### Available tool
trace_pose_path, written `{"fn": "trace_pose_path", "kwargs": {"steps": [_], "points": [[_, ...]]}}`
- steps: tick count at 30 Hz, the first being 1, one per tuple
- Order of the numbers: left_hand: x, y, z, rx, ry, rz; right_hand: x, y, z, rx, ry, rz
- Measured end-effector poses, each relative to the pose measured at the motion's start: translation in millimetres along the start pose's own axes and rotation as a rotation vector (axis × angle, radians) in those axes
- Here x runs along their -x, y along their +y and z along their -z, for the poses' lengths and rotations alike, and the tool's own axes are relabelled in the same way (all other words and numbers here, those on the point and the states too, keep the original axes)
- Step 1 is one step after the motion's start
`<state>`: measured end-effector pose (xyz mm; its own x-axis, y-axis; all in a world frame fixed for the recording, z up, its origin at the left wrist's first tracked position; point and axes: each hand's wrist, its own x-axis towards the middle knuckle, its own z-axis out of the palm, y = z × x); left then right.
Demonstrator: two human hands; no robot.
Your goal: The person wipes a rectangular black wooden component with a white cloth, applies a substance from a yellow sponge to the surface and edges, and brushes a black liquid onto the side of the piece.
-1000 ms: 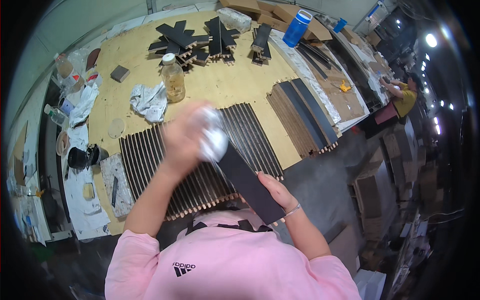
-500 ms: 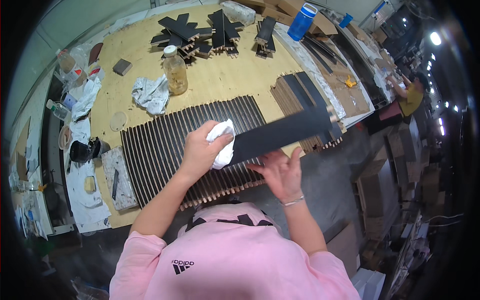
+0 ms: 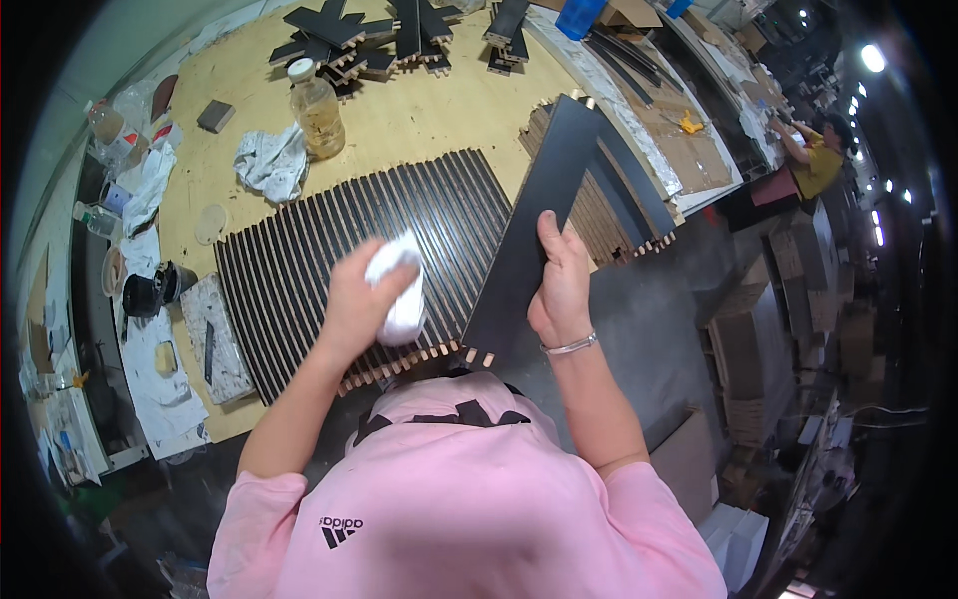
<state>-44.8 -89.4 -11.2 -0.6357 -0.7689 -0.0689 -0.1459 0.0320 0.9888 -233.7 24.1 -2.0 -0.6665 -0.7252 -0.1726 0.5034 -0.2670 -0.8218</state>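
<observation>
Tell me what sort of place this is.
Probably a woodworking or furniture-finishing workshop: the right hand holds a dark board with pegs, similar strips are packed side by side on the worktable, and crossed boards lie piled behind.

A plain black face is shown by the board gripped in the right hand, its dowels toned pale tan. White is shown by the cloth bunched in the left hand. Beneath that grip, the row of boards is striped in black and thin light brown. Just beyond the right hand's grip, the board stack is banded brown and dark blue-grey. Farther beyond both grips, the tabletop is coloured pale yellow, the rag is smudged grey on white, and the bottle is tinted amber.
</observation>
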Motion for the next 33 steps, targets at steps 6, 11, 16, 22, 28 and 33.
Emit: {"fn": "trace_pose_path", "kwargs": {"steps": [6,11,16,22,28,33], "points": [[-36.1,14.0,-48.4,0.14,-0.037,-0.162,15.0,21.0,-30.1,0.047,-0.077,-0.073],[36.8,-4.3,-52.7,-0.234,-0.241,-0.164,-4.4,-3.5,-2.9,-0.033,0.092,-0.014],[65.7,-25.4,-23.3,-0.113,-0.25,0.078,-4.8,-16.0,8.6,-0.051,0.188,0.013],[27.2,-9.6,-1.6,0.12,-0.087,0.082,-1.4,-7.6,8.7,-0.048,0.205,-0.008],[19.4,-3.0,-7.2,0.372,0.1,-0.006,-5.9,5.9,20.4,-0.151,0.13,-0.105],[33.6,37.8,-33.3,-0.071,-0.051,-0.606,-5.0,32.7,21.7,-0.249,-0.186,-0.648]]}}
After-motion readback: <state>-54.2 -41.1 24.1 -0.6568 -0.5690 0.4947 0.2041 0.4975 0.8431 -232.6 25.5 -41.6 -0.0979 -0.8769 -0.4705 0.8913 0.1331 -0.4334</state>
